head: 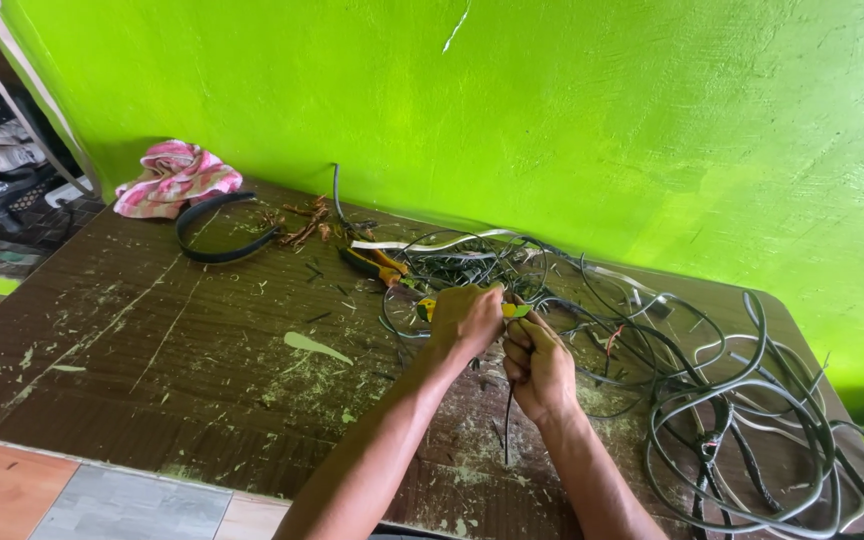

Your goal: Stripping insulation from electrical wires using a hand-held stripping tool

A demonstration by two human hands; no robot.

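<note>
Black wire is pinched in right hand; left hand clenches a yellow-green tool.

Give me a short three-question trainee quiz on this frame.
1. True or false: the left hand and right hand are closed around something over the wooden table.
2. What hangs down below the right hand? A) a dark cable B) a rope C) a chain
3. Name the soft thing lying at the table's far left corner by the green wall.

Key:
1. True; a small yellow-and-green tool shows between them.
2. A
3. A pink striped cloth, next to a curved black strap; the tangled cables lie on the right.
</note>
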